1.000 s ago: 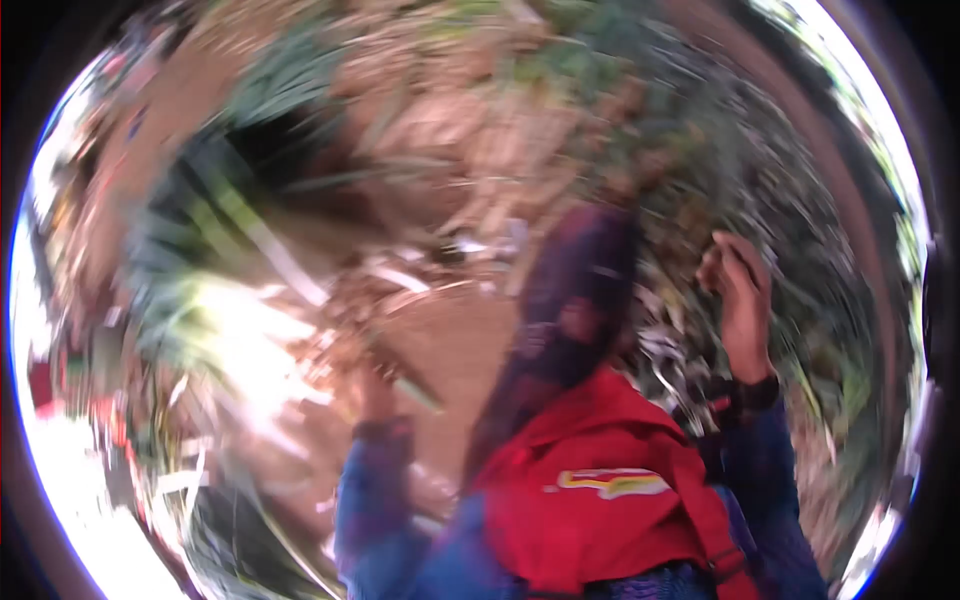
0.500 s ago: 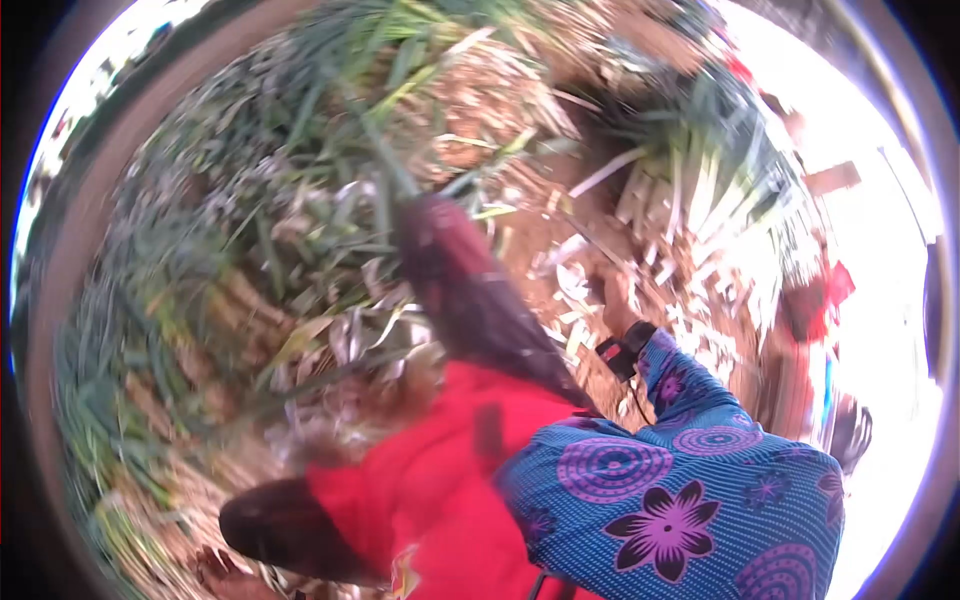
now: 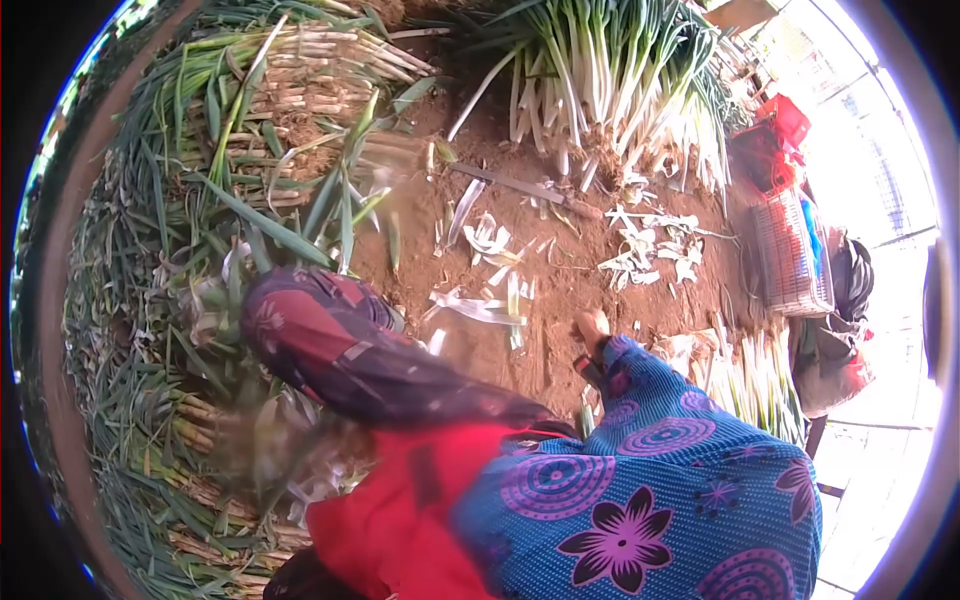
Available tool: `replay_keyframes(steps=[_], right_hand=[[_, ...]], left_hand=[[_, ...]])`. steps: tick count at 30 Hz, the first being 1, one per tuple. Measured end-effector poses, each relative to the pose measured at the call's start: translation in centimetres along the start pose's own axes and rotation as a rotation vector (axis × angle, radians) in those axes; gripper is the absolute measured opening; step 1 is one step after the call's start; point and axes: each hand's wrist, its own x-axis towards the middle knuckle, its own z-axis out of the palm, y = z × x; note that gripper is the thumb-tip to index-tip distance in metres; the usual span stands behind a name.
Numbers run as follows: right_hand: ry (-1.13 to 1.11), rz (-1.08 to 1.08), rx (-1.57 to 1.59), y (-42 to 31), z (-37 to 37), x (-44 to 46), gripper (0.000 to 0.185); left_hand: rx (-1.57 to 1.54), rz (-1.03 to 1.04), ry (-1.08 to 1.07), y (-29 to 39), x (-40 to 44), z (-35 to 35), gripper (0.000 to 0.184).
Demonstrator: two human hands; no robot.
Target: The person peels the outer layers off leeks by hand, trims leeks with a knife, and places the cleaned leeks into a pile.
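Note:
My right hand [image 3: 592, 325] is low over the bare soil, below the blue patterned sleeve [image 3: 650, 400]. Its fingers are mostly hidden, so whether it holds anything cannot be made out. A long knife [image 3: 520, 187] lies on the soil beyond it, apart from the hand. White leaf scraps [image 3: 480, 307] are scattered to the hand's left, and more peelings [image 3: 650, 245] lie up and to its right. My left hand is out of view.
Leeks with white stalks [image 3: 610, 90] stand bunched at the top. Piled green leeks [image 3: 290, 90] cover the left side. A crate [image 3: 790, 255] with a red bag [image 3: 785, 130] is at right, above more stalks [image 3: 755, 380]. My bent leg [image 3: 350, 350] crosses the middle left.
The view has swung round and steadied. My right hand has left the peelings beside the leek bunch and is now nearer my body. The hand at the bottom left has gone from view.

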Motion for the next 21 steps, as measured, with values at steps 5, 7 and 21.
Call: replay_keyframes(steps=[5, 7, 21], right_hand=[[0.005, -0.274, -0.561, -5.2, -1.5, 6.4, 0.025], [0.105, -0.331, -0.594, -7.8, -2.1, 8.5, 0.026], [0.284, -0.537, -0.775, -14.1, -4.3, 22.1, 0.03]], left_hand=[[-0.01, -0.041, 0.005, 4.8, -0.6, 4.5, 0.056], [-0.003, -0.054, 0.004, 6.1, -1.0, 5.6, 0.055], [0.073, -0.131, 0.057, 11.7, -3.8, 8.1, 0.046]])
